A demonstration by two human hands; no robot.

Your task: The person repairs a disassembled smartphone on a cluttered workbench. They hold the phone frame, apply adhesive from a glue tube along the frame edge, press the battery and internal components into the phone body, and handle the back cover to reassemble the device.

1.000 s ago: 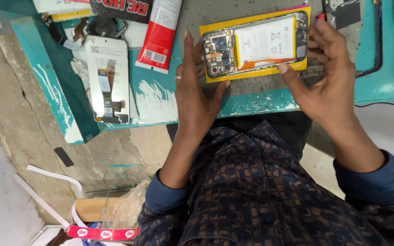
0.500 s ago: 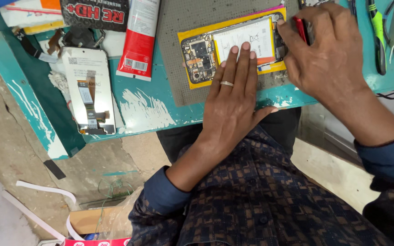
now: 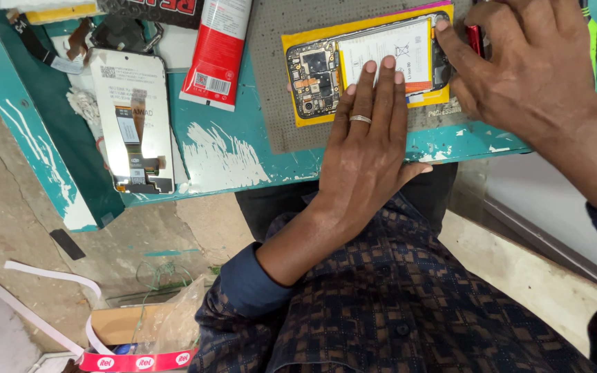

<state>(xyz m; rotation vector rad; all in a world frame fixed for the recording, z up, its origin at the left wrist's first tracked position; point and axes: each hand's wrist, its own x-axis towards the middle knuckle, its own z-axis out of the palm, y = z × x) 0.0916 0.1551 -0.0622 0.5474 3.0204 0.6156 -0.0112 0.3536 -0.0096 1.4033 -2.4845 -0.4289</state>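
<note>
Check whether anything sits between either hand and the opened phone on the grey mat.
Nothing visible does. The left hand lies flat with its fingertips on the opened phone, and the right hand already touches the phone's right end, where a small red tool shows under it.

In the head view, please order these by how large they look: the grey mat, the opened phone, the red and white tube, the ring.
1. grey mat, partly covered
2. opened phone
3. red and white tube, cropped at the top, so close to the phone and unsure
4. ring on the left hand
</note>
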